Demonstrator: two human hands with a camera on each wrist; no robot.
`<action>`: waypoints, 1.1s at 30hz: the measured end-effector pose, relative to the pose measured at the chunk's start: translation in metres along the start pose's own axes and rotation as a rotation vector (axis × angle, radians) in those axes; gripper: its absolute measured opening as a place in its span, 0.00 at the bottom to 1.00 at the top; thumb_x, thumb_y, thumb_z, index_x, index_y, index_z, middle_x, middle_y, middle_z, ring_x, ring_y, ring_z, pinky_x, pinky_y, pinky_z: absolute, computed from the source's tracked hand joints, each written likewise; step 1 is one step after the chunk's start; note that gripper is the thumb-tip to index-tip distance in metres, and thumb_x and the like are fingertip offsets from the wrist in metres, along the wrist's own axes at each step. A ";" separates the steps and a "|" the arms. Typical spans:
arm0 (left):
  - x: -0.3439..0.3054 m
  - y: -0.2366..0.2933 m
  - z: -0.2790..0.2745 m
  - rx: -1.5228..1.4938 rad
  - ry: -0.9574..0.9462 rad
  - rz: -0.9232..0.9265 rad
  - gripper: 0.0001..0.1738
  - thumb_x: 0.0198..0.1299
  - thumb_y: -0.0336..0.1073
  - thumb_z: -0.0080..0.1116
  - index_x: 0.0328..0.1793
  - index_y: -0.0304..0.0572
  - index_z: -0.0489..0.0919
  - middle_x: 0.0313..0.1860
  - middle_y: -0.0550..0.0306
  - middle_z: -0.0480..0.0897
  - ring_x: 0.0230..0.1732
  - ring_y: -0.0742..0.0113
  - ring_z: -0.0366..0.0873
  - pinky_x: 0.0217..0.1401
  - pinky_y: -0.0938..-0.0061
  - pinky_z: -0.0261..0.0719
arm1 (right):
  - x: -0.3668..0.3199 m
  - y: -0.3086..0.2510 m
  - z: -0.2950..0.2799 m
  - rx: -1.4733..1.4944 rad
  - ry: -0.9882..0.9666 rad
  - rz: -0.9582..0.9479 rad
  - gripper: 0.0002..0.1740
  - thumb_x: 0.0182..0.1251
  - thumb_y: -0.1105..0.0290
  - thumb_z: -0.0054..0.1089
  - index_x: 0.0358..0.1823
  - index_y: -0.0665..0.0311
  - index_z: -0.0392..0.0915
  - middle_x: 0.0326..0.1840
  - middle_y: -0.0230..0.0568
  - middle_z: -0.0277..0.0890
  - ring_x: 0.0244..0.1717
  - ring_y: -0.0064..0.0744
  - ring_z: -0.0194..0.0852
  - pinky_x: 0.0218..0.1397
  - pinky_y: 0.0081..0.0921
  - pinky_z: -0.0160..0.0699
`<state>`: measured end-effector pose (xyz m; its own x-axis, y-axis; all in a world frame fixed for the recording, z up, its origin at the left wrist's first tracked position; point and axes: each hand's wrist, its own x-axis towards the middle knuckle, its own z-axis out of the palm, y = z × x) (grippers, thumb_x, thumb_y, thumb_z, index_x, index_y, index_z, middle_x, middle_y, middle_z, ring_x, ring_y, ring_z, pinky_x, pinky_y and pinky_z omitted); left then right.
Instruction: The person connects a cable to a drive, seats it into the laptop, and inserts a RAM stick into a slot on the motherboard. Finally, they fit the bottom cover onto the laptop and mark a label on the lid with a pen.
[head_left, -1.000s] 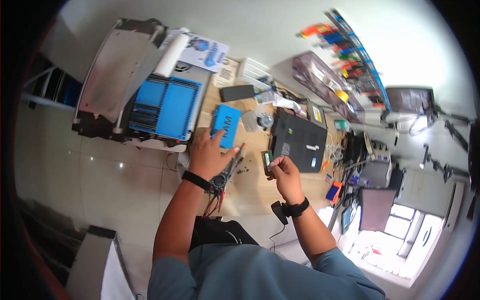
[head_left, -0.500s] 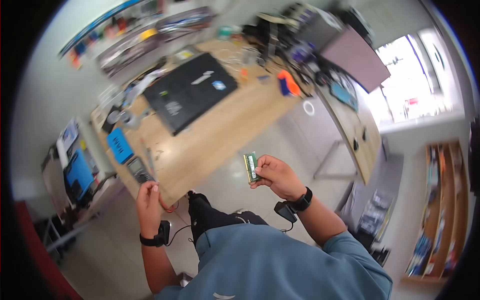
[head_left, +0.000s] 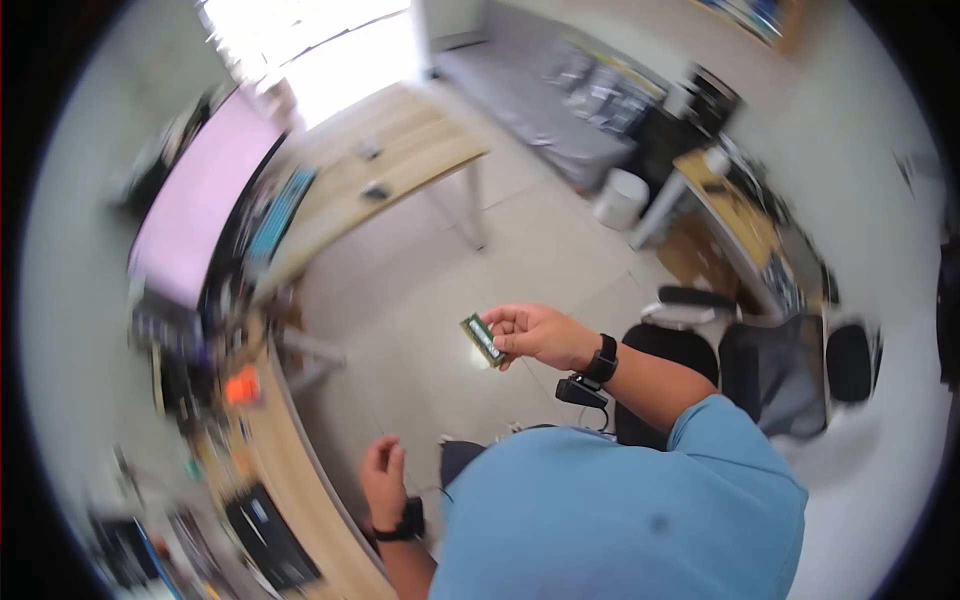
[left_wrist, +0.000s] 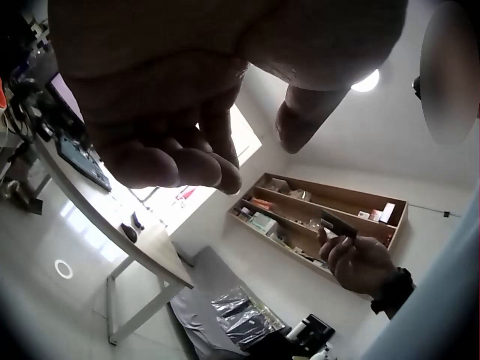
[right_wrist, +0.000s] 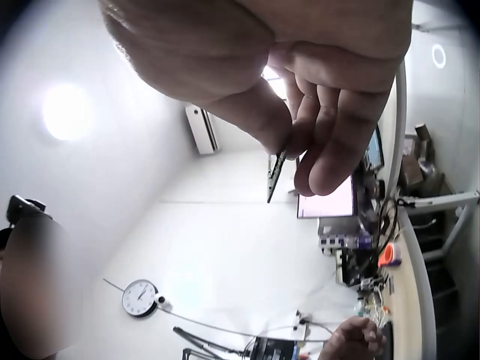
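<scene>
The right hand [head_left: 545, 337] pinches a small green card [head_left: 483, 340] by one end, up over the floor [head_left: 420, 300]. It is flat, with a white sticker and a gold edge. The left hand [head_left: 384, 485] is empty, fingers loosely bent.

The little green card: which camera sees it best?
The head view: the green card shows its face and label, pinched by the right hand. The right wrist view catches it nearly edge-on; in the left wrist view it is small and dark.
</scene>
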<state>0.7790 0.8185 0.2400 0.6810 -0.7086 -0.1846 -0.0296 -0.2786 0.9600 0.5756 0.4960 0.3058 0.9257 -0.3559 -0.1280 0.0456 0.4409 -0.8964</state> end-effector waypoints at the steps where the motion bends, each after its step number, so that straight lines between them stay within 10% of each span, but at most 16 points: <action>1: 0.020 0.011 0.011 -0.018 -0.063 0.017 0.12 0.71 0.34 0.62 0.55 0.36 0.82 0.42 0.62 0.82 0.44 0.74 0.77 0.50 0.78 0.76 | -0.011 -0.002 -0.022 0.032 0.066 0.015 0.20 0.77 0.73 0.57 0.67 0.69 0.70 0.46 0.35 0.81 0.43 0.26 0.84 0.50 0.27 0.86; 8: 0.202 0.018 0.044 -0.036 -0.322 0.052 0.12 0.76 0.36 0.54 0.51 0.32 0.80 0.34 0.59 0.79 0.33 0.74 0.73 0.38 0.78 0.72 | -0.033 0.000 -0.107 0.275 0.552 -0.086 0.13 0.74 0.76 0.57 0.56 0.68 0.74 0.42 0.40 0.83 0.39 0.29 0.86 0.47 0.27 0.87; 18: 0.450 0.125 0.283 0.095 -0.857 0.144 0.12 0.75 0.37 0.55 0.50 0.34 0.81 0.34 0.60 0.79 0.33 0.76 0.72 0.38 0.79 0.71 | -0.078 0.015 -0.251 0.404 1.353 -0.397 0.11 0.70 0.76 0.59 0.52 0.67 0.78 0.43 0.39 0.82 0.45 0.32 0.84 0.52 0.31 0.86; 22: 0.493 0.148 0.397 0.319 -1.124 0.237 0.10 0.74 0.37 0.57 0.50 0.38 0.83 0.35 0.62 0.81 0.34 0.76 0.73 0.39 0.80 0.72 | -0.115 0.093 -0.298 0.492 1.732 -0.305 0.08 0.67 0.75 0.63 0.46 0.64 0.79 0.43 0.35 0.82 0.45 0.28 0.81 0.51 0.28 0.82; 33: 0.433 0.188 0.650 0.469 -1.372 0.091 0.12 0.74 0.37 0.57 0.51 0.36 0.83 0.36 0.60 0.82 0.35 0.74 0.75 0.42 0.77 0.75 | -0.127 0.227 -0.477 0.482 1.868 -0.130 0.05 0.68 0.76 0.64 0.41 0.60 0.76 0.32 0.29 0.74 0.33 0.23 0.74 0.34 0.22 0.71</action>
<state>0.5926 0.0378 0.2040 -0.5507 -0.7104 -0.4383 -0.4484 -0.1912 0.8732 0.2896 0.2483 -0.0839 -0.5864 -0.5503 -0.5944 0.4562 0.3820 -0.8037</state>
